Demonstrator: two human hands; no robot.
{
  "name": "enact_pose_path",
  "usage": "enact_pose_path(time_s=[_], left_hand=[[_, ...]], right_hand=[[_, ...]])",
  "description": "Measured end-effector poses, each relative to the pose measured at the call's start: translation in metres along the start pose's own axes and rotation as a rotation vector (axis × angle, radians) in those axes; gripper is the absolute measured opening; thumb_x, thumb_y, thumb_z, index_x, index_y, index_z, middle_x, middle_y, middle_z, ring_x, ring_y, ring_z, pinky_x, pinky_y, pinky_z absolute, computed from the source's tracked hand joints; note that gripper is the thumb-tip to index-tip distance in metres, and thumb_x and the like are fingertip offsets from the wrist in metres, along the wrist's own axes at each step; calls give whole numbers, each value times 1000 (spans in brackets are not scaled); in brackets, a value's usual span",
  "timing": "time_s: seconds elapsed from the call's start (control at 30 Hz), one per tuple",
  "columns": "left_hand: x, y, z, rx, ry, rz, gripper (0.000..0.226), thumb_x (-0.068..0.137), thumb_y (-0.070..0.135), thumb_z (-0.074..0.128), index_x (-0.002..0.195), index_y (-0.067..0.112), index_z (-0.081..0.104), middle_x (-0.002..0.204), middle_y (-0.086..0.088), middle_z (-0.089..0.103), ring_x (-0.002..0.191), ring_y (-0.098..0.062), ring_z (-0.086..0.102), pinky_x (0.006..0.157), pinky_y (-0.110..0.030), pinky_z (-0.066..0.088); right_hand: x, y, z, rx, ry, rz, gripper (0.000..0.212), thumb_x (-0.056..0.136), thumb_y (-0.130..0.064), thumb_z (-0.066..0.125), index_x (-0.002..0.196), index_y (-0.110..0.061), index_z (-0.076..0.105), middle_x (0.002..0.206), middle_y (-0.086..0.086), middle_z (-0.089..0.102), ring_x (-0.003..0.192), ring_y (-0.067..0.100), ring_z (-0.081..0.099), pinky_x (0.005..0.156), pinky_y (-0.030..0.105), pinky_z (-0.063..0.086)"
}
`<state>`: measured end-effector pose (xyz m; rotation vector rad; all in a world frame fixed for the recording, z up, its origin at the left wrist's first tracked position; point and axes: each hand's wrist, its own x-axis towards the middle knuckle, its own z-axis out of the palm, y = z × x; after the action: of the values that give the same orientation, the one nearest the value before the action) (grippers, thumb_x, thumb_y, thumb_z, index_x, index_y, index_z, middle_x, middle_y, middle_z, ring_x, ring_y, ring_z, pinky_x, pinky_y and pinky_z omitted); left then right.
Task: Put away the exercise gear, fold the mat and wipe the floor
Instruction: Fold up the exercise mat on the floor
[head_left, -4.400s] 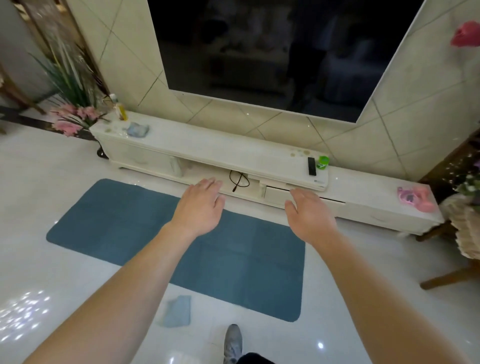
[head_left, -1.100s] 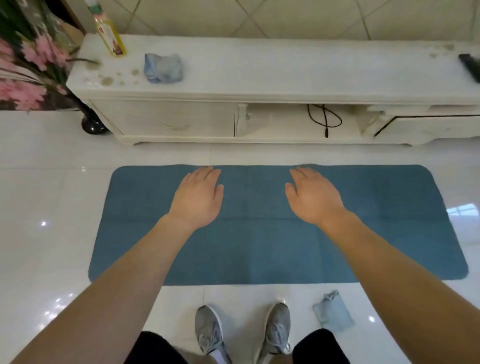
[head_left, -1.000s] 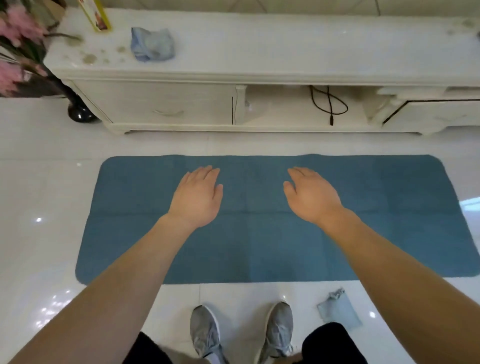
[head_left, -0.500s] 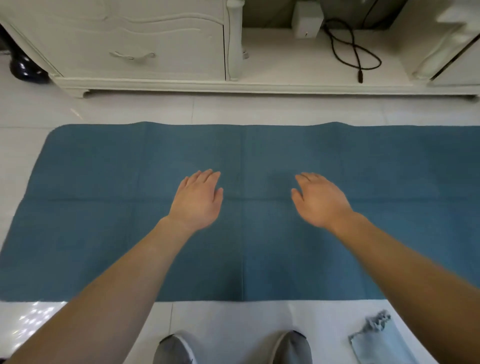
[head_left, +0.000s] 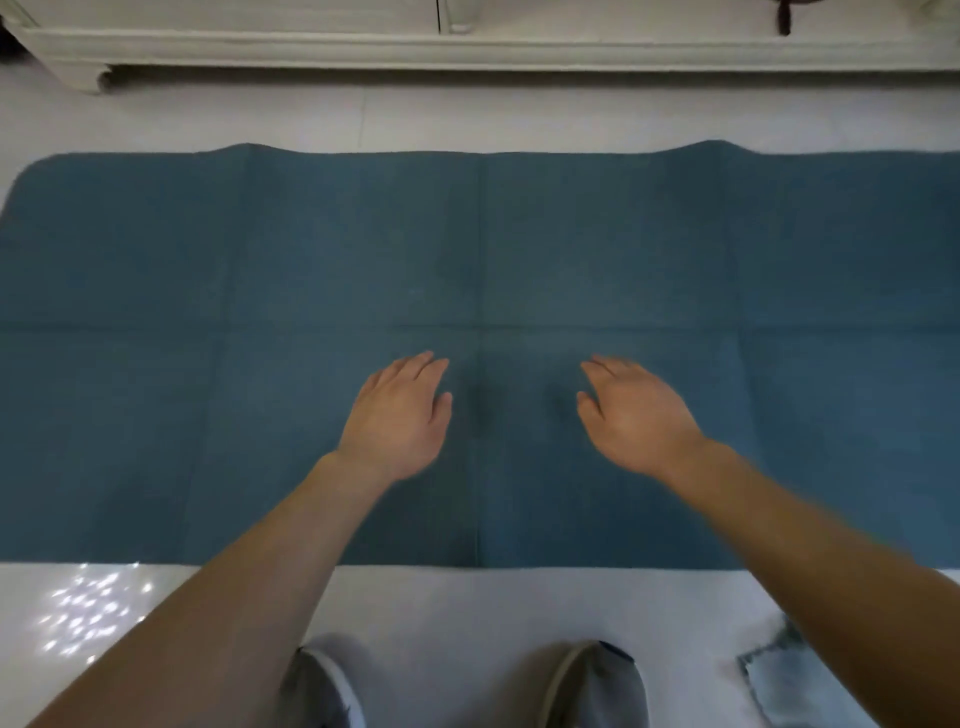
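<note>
A blue exercise mat (head_left: 208, 291) lies flat on the white tiled floor, filling most of the view, with fold creases crossing near its middle. My left hand (head_left: 397, 418) and my right hand (head_left: 634, 415) hover palm down over the mat's centre, fingers straight and holding nothing. Whether they touch the mat I cannot tell. A crumpled light-blue cloth (head_left: 784, 686) lies on the floor at the lower right, just below my right forearm.
The base of a white TV cabinet (head_left: 363, 44) runs along the top edge, beyond a strip of bare floor. My two grey shoes (head_left: 597, 686) stand on the tiles just in front of the mat's near edge.
The camera has come down much closer to the mat. The cabinet top and flowers have left the view. Both hands stay open and have sunk toward the mat's centre.
</note>
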<state>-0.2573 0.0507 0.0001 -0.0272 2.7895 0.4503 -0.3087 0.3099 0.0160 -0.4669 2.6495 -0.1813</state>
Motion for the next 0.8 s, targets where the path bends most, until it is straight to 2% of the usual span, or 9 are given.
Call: enact_pose_path(time_s=[0.13,0.3,0.57,0.63,0.8], left_hand=[[-9,-8,22,-10,-21,23,58,100,41,43,153,20,33,161,0,29,147,-20,27,121,-36,19],[-28,-14,46,-7,-78,112,81,90,63,50,155,22,27,164,2,19,149,-21,20,123,-38,13],[-52,-21,74,-48,-268,273,115,68,73,70,158,31,12,166,9,-4,152,-11,-6,123,-31,-4],[-58,-21,83,-9,-311,278,124,64,75,72,158,31,5,165,10,-12,151,-10,-14,123,-33,-7],[-64,-18,94,91,-305,276,131,62,72,74,158,27,-3,162,8,-22,149,-13,-23,124,-41,-8]], right_hand=[[-7,3,29,-23,-34,-24,54,99,-35,35,147,-11,35,155,7,33,143,23,28,116,32,21],[-16,4,56,-46,-31,-77,61,98,-44,38,149,-13,32,157,6,30,145,23,25,118,33,18],[-38,5,88,-28,-152,-220,90,85,-70,44,153,-16,21,161,3,16,148,20,10,122,33,13],[-44,3,96,-28,-177,-230,99,79,-76,42,154,-17,18,162,2,9,149,19,3,122,33,10],[-51,0,108,-53,-184,-244,108,74,-78,53,155,-18,12,162,4,-3,149,21,-9,122,36,0]])
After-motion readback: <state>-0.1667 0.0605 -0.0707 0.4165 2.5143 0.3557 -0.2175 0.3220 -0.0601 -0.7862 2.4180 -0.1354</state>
